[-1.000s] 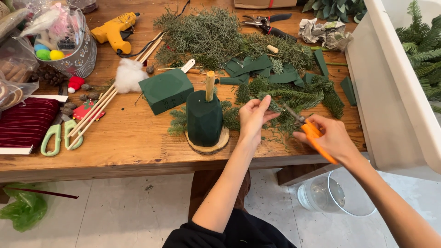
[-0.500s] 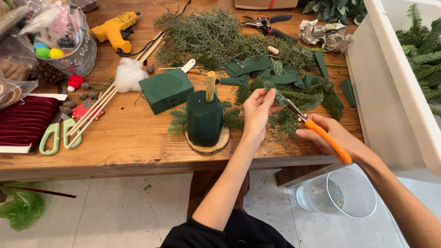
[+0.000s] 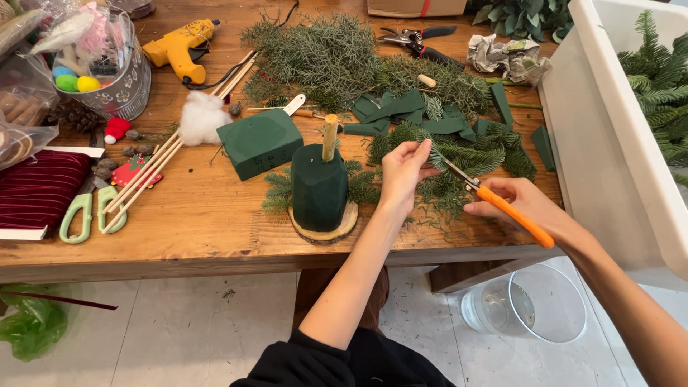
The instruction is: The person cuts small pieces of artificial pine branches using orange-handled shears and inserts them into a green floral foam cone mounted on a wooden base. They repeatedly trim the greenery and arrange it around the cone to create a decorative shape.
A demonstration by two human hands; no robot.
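The left hand pinches a feathery evergreen sprig above the wooden table. The right hand grips orange-handled snips, blades at the sprig's stem, beside a dark green foam cone on a round wood slice.

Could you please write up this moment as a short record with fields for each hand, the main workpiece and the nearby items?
Left hand: left hand pinches an evergreen sprig by its tip.
Right hand: right hand grips orange-handled snips, blades at the sprig.
Workpiece: dark green foam cone with a stick on top, upright on a wood slice.
Nearby: green foam block, cut greenery pile, yellow glue gun, green scissors.
Surface: wooden table.
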